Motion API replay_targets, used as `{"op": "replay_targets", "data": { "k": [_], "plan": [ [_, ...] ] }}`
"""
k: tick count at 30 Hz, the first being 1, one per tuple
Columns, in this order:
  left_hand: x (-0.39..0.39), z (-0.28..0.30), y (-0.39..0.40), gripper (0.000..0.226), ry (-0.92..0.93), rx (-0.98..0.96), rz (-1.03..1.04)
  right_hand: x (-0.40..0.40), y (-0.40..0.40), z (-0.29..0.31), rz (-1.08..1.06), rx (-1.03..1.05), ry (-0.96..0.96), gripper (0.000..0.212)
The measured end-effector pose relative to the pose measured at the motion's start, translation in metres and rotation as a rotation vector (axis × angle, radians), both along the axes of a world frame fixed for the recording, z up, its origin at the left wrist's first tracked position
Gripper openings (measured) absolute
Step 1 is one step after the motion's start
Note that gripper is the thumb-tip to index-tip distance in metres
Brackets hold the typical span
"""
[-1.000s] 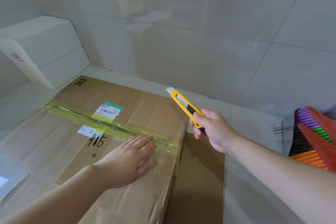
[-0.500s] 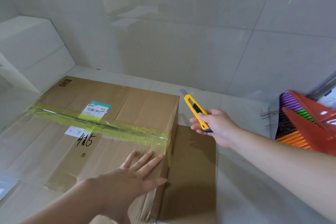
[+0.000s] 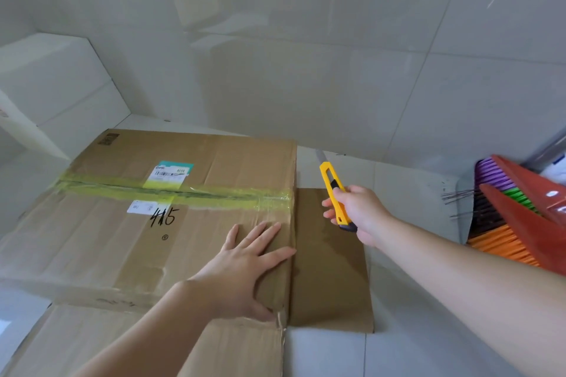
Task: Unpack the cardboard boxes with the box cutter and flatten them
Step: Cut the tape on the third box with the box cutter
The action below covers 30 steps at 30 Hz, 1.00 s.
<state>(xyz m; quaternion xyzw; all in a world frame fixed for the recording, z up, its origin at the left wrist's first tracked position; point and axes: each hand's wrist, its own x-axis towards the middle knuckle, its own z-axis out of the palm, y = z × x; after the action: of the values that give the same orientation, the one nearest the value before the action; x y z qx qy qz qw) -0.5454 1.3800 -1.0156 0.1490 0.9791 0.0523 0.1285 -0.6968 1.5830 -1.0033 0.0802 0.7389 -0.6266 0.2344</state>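
1. Cardboard box [image 3: 183, 223] lying flat-topped on pale tiled floor [image 3: 407, 346], against the tiled wall [image 3: 337, 55]; top seam sealed from end to end with yellow-green tape [image 3: 220, 194], uncut as far as can be seen.
2. Since a second ago: left hand [image 3: 245, 263] slid off the tape end and back toward the near right corner of the box; now pressing flat on the lid, fingers straight and spread, gripping nothing.
3. Over the same second: right hand [image 3: 356, 213] dropped lower and drawn closer to the right edge of the box, fingers wrapped firmly round the yellow box cutter [image 3: 335, 193].
4. Blade extended a short way, pointing up and away, hovering just right of the box, level with the tape end, clear of the cardboard.
5. Loose brown flap [image 3: 329, 257] lying flat on the floor right of the box, under the cutter hand.
6. Meaning for the task: box braced and seam cleared of fingers, knife lined up; likely the moment before the first cut at the right end of the tape. Unpacking and flattening not yet started.
7. Risk, as a judgement: spread left fingertips near the box's right edge, not far from where the blade would enter.
8. Elsewhere: shipping label [image 3: 170, 174] and handwritten "415" [image 3: 164, 217] on the lid; white box [image 3: 58, 92] beyond the box's far left corner; broom with coloured bristles [image 3: 505, 214] well right of the box.
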Motion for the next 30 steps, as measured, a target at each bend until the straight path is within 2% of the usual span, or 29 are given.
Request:
{"op": "replay_targets", "data": {
  "k": [3, 5, 8, 12, 18, 30],
  "plan": [
    [0.003, -0.006, -0.005, 0.113, 0.043, -0.003, 0.058, -0.010, -0.007, 0.001, -0.006, 0.015, -0.037, 0.014],
    [0.004, -0.009, -0.004, 0.106, 0.117, 0.017, 0.076, -0.015, -0.015, 0.001, -0.016, 0.019, -0.021, 0.011],
    [0.002, -0.007, 0.000, 0.082, 0.209, 0.094, 0.181, -0.020, -0.027, 0.000, -0.039, 0.021, -0.015, 0.012],
    [0.000, -0.012, 0.001, 0.080, 0.257, 0.066, 0.322, -0.024, -0.038, -0.004, -0.061, 0.009, -0.038, 0.013],
    [0.000, -0.012, 0.001, 0.071, 0.256, 0.083, 0.334, -0.026, -0.044, -0.007, -0.012, 0.025, -0.041, 0.031],
    [0.001, -0.012, 0.002, 0.069, 0.294, 0.125, 0.374, -0.025, -0.026, -0.016, 0.103, 0.083, 0.023, 0.037]
  ]
}}
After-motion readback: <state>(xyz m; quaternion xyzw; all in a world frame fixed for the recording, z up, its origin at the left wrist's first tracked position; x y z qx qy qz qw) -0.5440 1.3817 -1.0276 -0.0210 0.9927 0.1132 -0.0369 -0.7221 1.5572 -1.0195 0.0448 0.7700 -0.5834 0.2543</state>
